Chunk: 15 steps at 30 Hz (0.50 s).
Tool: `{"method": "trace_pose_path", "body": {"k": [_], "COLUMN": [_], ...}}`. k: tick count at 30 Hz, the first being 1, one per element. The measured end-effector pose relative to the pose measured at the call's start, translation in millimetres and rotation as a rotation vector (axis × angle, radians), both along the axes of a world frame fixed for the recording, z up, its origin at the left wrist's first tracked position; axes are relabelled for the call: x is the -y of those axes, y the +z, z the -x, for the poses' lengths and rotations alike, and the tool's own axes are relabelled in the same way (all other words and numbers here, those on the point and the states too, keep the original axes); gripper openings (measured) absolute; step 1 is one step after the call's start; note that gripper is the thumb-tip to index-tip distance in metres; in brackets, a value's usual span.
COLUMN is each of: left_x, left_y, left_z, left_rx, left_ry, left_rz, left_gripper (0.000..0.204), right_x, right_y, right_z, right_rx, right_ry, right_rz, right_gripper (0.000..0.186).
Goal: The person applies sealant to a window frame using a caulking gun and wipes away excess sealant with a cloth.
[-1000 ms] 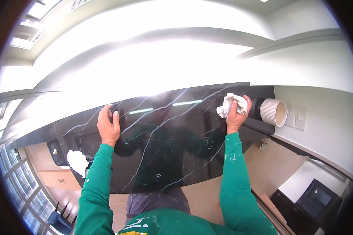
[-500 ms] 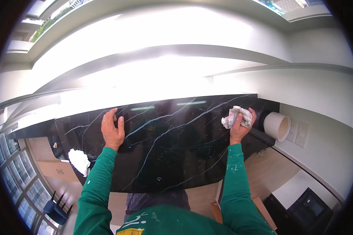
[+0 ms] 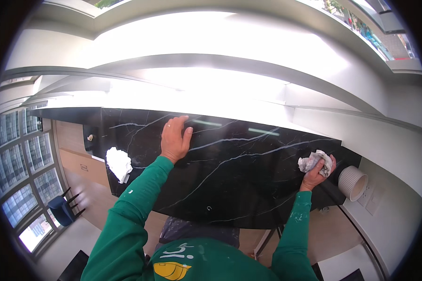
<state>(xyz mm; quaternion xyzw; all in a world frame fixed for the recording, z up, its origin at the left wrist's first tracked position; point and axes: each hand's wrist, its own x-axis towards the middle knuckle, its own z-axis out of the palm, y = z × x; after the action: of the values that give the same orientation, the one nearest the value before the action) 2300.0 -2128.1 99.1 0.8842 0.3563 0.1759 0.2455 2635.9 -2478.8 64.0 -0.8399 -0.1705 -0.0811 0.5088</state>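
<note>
Right hand (image 3: 315,174) grip closed around crumpled white rag (image 3: 314,162), pressed on black marble surface (image 3: 229,173) near right end, beside ribbed white pot (image 3: 352,182). Left hand (image 3: 174,139) open, flat on surface.

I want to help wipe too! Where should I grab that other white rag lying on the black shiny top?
Pinch the spare white rag at its bunched-up top, coming from above. It lies loose and crumpled near the left end of the black marble slab, with nothing on top of it.

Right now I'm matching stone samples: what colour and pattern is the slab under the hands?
Glossy black slab with thin white veins, seen in the head view.
</note>
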Motion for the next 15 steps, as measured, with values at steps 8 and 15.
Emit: {"method": "trace_pose_path", "body": {"k": [8,15], "left_x": [0.8,0.0], "left_y": [0.2,2.0], "left_z": [4.6,3.2], "left_rx": [-0.036,-0.053], "left_ry": [0.031,0.010], "left_rz": [0.013,-0.059], "left_gripper": [0.030,0.029], "right_x": [-4.2,-3.7], "right_y": [1.4,2.0], "right_z": [1.0,1.4], "right_rx": [-0.104,-0.088], "right_ry": [-0.004,-0.011], "right_rz": [-0.030,-0.011], "right_gripper": [0.047,0.046]}}
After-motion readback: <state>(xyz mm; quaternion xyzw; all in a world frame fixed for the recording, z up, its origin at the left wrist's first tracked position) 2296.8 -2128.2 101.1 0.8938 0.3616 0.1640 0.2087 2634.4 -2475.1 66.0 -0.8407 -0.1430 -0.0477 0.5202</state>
